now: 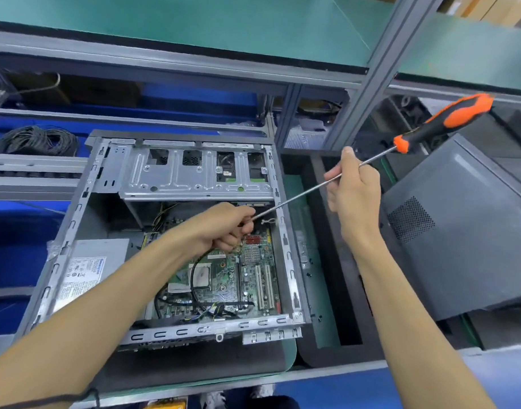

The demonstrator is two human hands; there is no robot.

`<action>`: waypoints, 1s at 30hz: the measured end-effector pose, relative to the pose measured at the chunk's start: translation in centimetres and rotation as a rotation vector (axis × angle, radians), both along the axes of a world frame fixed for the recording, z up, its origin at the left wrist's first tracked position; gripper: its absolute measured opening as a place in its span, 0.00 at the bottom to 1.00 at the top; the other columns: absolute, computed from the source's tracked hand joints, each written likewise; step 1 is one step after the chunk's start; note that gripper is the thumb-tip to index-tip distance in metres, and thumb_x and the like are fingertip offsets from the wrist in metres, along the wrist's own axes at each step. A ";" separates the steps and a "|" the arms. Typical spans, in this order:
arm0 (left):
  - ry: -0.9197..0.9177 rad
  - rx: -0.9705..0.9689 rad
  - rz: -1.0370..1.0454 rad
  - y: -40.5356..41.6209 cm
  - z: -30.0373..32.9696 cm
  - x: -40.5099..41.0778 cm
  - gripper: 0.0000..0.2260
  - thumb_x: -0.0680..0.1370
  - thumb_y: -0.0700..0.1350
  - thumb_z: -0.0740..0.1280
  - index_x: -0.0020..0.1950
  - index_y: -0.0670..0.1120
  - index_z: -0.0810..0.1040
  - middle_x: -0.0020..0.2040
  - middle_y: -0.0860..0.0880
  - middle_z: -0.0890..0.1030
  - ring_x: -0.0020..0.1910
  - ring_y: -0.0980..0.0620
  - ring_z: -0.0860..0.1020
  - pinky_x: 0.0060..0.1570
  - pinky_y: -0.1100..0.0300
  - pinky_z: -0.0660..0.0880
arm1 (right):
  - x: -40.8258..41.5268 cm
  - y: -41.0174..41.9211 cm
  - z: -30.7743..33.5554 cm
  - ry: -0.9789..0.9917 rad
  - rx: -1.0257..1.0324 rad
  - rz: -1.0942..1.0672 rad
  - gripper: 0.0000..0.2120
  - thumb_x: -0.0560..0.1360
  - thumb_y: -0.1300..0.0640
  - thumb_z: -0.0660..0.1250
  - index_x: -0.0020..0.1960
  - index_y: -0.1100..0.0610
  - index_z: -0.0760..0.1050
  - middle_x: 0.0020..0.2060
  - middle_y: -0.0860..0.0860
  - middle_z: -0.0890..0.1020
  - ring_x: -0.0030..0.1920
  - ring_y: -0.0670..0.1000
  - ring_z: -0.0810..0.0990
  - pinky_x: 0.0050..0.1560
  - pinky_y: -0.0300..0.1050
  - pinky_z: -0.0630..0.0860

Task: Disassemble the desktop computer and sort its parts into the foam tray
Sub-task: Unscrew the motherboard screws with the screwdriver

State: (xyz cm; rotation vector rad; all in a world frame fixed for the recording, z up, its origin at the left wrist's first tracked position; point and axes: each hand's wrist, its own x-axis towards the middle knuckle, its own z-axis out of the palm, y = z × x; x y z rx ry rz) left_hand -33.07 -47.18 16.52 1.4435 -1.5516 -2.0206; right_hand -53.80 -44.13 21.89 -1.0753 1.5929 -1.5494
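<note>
The open desktop case [76,219] lies on its side before me, its green motherboard [232,278] and silver drive cage [194,172] exposed. My right hand [353,187] grips the long metal shaft of a screwdriver [300,196] whose orange and black handle [448,119] sticks up to the right. My left hand [226,225] is curled inside the case at the screwdriver's tip, above the board; whatever it pinches is hidden by the fingers. The black foam tray [321,261] stands right of the case, with small screws in one slot.
A grey side panel [459,231] leans over the tray's right part. The power supply [88,270] fills the case's left corner. Black cable coils [35,140] lie at the back left. A shelf frame [386,69] rises behind the bench.
</note>
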 end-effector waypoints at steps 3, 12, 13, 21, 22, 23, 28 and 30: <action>0.023 -0.027 0.013 0.0 1.4 -2.4 0.16 0.82 0.46 0.58 0.34 0.47 0.69 0.26 0.52 0.59 0.23 0.54 0.55 0.21 0.65 0.55 | -2.1 0.6 0.8 -0.100 -0.069 -0.102 0.32 0.85 0.49 0.56 0.22 0.49 0.72 0.19 0.44 0.62 0.20 0.45 0.60 0.23 0.35 0.57; 0.197 -0.119 0.307 1.4 2.5 -12.0 0.11 0.81 0.38 0.59 0.44 0.40 0.80 0.37 0.47 0.75 0.33 0.52 0.72 0.31 0.63 0.70 | -10.0 3.3 1.8 0.033 -0.120 -0.261 0.29 0.81 0.44 0.56 0.22 0.51 0.64 0.20 0.46 0.63 0.22 0.49 0.60 0.26 0.39 0.58; 0.227 -0.031 0.268 1.6 2.4 -13.2 0.11 0.82 0.39 0.59 0.46 0.39 0.80 0.38 0.45 0.75 0.34 0.51 0.75 0.33 0.64 0.73 | -10.4 3.7 1.5 0.088 -0.106 -0.261 0.30 0.81 0.44 0.56 0.22 0.51 0.64 0.20 0.46 0.63 0.23 0.49 0.61 0.28 0.41 0.59; 0.006 0.355 0.091 1.7 -1.7 -17.4 0.23 0.83 0.49 0.62 0.72 0.37 0.66 0.61 0.39 0.70 0.60 0.41 0.72 0.55 0.55 0.74 | -11.8 5.1 -0.7 0.190 -0.039 -0.239 0.31 0.84 0.47 0.56 0.23 0.52 0.61 0.21 0.47 0.64 0.25 0.47 0.64 0.31 0.38 0.65; -0.001 0.366 0.078 1.6 -2.1 -17.4 0.25 0.83 0.50 0.62 0.75 0.38 0.63 0.62 0.40 0.68 0.61 0.41 0.71 0.59 0.54 0.72 | -11.8 5.1 -0.8 0.194 -0.040 -0.228 0.30 0.84 0.48 0.56 0.24 0.53 0.60 0.21 0.48 0.64 0.25 0.48 0.64 0.30 0.37 0.64; -0.001 0.373 0.077 1.5 -2.3 -17.4 0.27 0.83 0.51 0.62 0.76 0.39 0.61 0.64 0.40 0.66 0.63 0.42 0.70 0.64 0.52 0.68 | -11.8 5.1 -1.0 0.210 -0.038 -0.222 0.30 0.84 0.48 0.56 0.26 0.57 0.59 0.22 0.50 0.63 0.26 0.48 0.63 0.29 0.36 0.64; 0.113 0.391 0.073 1.2 -1.1 -16.5 0.30 0.83 0.53 0.59 0.78 0.36 0.56 0.78 0.33 0.55 0.78 0.39 0.56 0.75 0.48 0.58 | -11.1 4.8 -0.9 0.243 -0.048 -0.189 0.30 0.85 0.49 0.55 0.25 0.56 0.60 0.20 0.46 0.64 0.25 0.47 0.64 0.30 0.36 0.64; 0.205 0.375 0.076 0.8 0.0 -15.4 0.27 0.84 0.53 0.58 0.76 0.35 0.61 0.77 0.34 0.61 0.77 0.40 0.62 0.75 0.49 0.62 | -10.3 4.3 -0.3 0.204 -0.077 -0.168 0.31 0.85 0.49 0.55 0.23 0.50 0.61 0.20 0.46 0.65 0.24 0.47 0.65 0.30 0.39 0.64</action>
